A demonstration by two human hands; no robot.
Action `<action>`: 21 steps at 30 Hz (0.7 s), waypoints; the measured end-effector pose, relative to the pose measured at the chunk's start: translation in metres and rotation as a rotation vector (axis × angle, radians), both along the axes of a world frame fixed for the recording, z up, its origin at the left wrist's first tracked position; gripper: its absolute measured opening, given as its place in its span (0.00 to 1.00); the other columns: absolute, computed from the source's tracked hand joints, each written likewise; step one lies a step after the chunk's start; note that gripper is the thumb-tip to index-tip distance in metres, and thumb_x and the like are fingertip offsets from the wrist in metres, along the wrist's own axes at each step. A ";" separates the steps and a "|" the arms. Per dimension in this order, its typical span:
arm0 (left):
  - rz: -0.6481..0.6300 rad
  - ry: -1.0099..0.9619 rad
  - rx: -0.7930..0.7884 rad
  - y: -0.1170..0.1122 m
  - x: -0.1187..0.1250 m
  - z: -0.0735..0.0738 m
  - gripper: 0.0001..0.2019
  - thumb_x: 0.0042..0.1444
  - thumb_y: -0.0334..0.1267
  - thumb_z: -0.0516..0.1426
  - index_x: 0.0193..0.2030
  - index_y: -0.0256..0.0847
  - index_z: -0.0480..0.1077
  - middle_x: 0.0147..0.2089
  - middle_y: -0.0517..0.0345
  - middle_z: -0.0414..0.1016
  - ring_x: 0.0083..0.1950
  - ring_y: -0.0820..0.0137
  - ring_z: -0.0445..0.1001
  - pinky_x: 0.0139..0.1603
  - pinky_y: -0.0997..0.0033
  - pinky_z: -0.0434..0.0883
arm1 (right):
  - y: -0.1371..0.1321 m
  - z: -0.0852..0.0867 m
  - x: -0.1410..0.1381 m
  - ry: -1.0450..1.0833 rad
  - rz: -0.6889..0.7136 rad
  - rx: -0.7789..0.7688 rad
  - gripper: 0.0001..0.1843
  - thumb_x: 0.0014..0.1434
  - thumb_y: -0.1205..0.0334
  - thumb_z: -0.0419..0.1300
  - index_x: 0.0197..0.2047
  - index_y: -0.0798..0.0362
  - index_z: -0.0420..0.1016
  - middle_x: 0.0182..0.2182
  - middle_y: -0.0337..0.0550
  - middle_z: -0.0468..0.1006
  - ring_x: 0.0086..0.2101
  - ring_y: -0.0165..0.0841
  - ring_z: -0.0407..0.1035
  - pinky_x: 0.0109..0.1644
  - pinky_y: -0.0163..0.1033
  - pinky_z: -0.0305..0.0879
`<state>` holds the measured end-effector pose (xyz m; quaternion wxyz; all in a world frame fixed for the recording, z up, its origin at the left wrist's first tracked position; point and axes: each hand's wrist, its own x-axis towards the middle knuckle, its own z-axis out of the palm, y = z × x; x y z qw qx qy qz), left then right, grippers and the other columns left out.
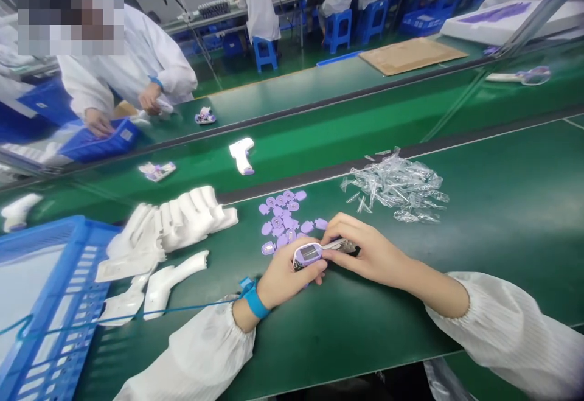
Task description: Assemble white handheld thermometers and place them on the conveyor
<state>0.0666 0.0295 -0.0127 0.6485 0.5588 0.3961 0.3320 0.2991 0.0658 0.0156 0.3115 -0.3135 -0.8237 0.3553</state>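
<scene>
My left hand [285, 276] pinches a purple screen piece [308, 254] low over the bench [502, 218], fingers closed around it. My right hand [365, 252] grips a thin pale strip [336, 244] that touches the piece's edge. I judge this a peeling or fitting step, and the next move needs a steady left grip. Beyond lie loose purple parts [283, 218], white shells [177, 221] and clear wrappers [396, 188].

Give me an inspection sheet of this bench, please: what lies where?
Surface: green mat, dark strip along far edge.
Job's things: purple display piece, small metal tool, loose purple pieces, row of white shells.
Clutter: heap of clear plastic bags; blue crate at left.
Hands: left hand grips the purple display piece; right hand pinches the small metal tool against it.
Cables: blue cord from the wrist strap.
Surroundings: white thermometer on the belt; co-worker opposite in white coat.
</scene>
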 end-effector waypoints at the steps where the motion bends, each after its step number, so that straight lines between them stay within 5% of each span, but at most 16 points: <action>1: -0.001 0.013 0.010 -0.001 0.000 0.001 0.22 0.67 0.55 0.66 0.52 0.36 0.73 0.33 0.56 0.80 0.32 0.68 0.81 0.39 0.68 0.76 | 0.001 0.000 0.000 0.009 0.011 -0.015 0.07 0.74 0.57 0.65 0.52 0.48 0.78 0.46 0.45 0.79 0.45 0.36 0.76 0.47 0.41 0.76; 8: -0.056 0.181 0.171 -0.002 0.000 0.006 0.13 0.67 0.46 0.65 0.50 0.38 0.75 0.35 0.57 0.80 0.32 0.68 0.79 0.41 0.67 0.76 | -0.004 0.004 0.001 0.054 0.018 -0.059 0.04 0.76 0.62 0.60 0.45 0.47 0.75 0.41 0.42 0.77 0.40 0.33 0.74 0.41 0.38 0.73; 12: -0.072 0.156 0.101 -0.001 -0.001 0.007 0.15 0.68 0.47 0.64 0.53 0.38 0.75 0.34 0.57 0.80 0.32 0.67 0.81 0.38 0.67 0.76 | -0.004 0.005 0.002 0.058 0.019 -0.072 0.01 0.76 0.61 0.59 0.48 0.46 0.72 0.43 0.43 0.75 0.41 0.34 0.73 0.42 0.39 0.73; 21: -0.090 0.200 0.106 0.000 0.001 0.010 0.12 0.67 0.47 0.64 0.47 0.39 0.74 0.30 0.60 0.79 0.30 0.69 0.79 0.38 0.69 0.74 | -0.009 0.002 -0.005 0.042 0.031 0.154 0.04 0.75 0.65 0.59 0.45 0.46 0.70 0.37 0.41 0.74 0.36 0.35 0.70 0.37 0.40 0.70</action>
